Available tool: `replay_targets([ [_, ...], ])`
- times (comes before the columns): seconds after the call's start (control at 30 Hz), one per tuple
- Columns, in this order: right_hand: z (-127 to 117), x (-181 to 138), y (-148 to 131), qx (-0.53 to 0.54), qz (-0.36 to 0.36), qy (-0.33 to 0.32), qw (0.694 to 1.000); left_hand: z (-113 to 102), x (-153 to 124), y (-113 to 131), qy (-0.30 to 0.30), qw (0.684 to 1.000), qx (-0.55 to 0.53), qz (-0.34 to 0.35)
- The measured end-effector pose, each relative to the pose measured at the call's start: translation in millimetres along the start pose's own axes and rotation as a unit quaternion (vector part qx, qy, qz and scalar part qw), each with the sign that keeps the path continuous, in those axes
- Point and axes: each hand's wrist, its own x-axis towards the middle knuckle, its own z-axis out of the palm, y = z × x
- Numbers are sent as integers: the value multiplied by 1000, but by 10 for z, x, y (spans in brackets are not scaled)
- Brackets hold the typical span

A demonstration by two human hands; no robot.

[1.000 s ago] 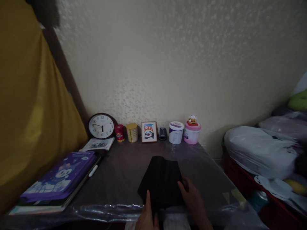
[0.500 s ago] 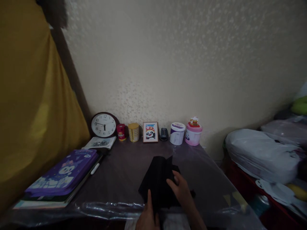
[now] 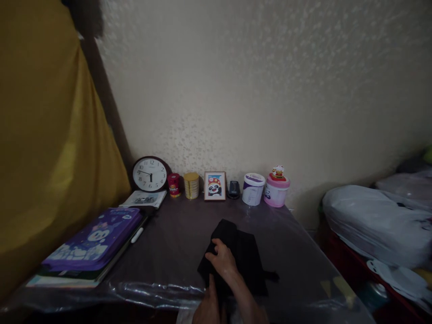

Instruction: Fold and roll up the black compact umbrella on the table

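Observation:
A folded black cloth piece (image 3: pixel 249 261) with creased panels lies on the near part of the table, a short dark strap (image 3: pixel 271 275) sticking out on its right side. Reaching across it, my right hand (image 3: pixel 223 261) has its thumb and fingers closed on the upper left folds. At the lower left edge, my left hand (image 3: pixel 208 303) holds the cloth down, its index finger stretched up along the fabric. The left hand's other fingers are mostly hidden. Dim light hides what the cloth makes up.
A plastic-covered table (image 3: pixel 162 247) carries a purple case (image 3: pixel 97 243) on books and a white pen (image 3: pixel 137 235) at left. Along the wall stand a clock (image 3: pixel 150 174), a picture frame (image 3: pixel 215 186), a white tub (image 3: pixel 253 190) and a pink tub (image 3: pixel 276 192). Wrapped bags (image 3: pixel 374 220) sit at right.
My right hand has moved left across the cloth, and a raised flap now lies folded over to the left. More of the right panel and the strap shows. My left hand stays nearly in place.

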Motion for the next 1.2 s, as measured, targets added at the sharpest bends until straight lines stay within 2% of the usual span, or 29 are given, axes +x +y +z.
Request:
replay_targets([
  [0.17, -38, 0, -58, -61, -14, -16, 998, -74, -63, 37, -23, 999, 12, -47],
  [0.43, 9, 47, -16, -45, -34, -38, 998, -192, -15, 136, -34, 997, 70, -1],
  [0.53, -52, -4, -53, 17, -71, -96, 993, -193, 19, 138, -17, 998, 66, 7],
  [0.63, -145, -126, -52, 100, -143, -163, 971, -196, 25, 139, -9, 998, 64, 4],
  [0.7, -203, -217, 24, 101, -203, -124, 966, -199, 30, 140, -21, 997, 70, -6],
  [0.77, -241, -277, 157, 58, -253, -52, 964, -195, 48, 138, -31, 997, 75, -12],
  [0.83, -259, -278, 307, 6, -285, -10, 958, -180, 80, 132, -37, 997, 66, -14],
  [0.97, -266, -89, 499, -76, -315, 3, 946, -141, 145, 115, -55, 997, 37, -41],
  [1.2, -273, 559, 595, -160, -334, 23, 929, -145, 178, 122, -57, 995, 16, -86],
])
